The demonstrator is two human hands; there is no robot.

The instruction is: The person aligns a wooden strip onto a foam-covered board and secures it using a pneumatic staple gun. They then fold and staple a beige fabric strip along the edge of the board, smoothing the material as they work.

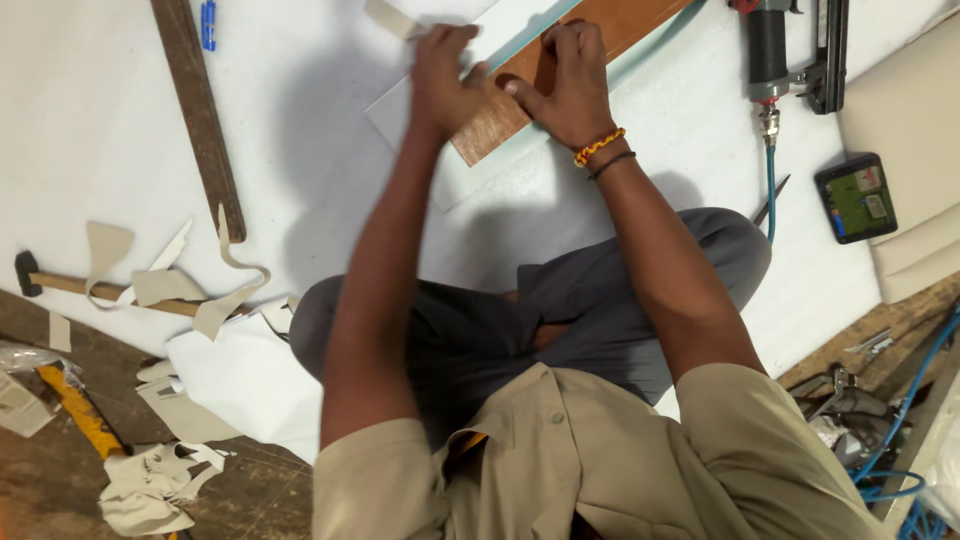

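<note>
roughly midway: left hand (447, 75) pinches white sheet (420, 110) edge, right hand (565, 80) flat, open, pressing wooden board (520, 95); far side unwrapped, stapler (790, 50) idle.

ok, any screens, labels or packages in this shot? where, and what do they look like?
Phone: lies face up on the white sheet at right, beside the cream cushions; dark rectangular frame, lit screen mostly green with small light patches.
Clear plastic wrapping: crumpled at the left edge by the yellow tool handle; contents unclear.

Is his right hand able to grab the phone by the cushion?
Probably yes: the right hand rests on the wooden board, and only bare white sheet lies between it and the phone.
</note>
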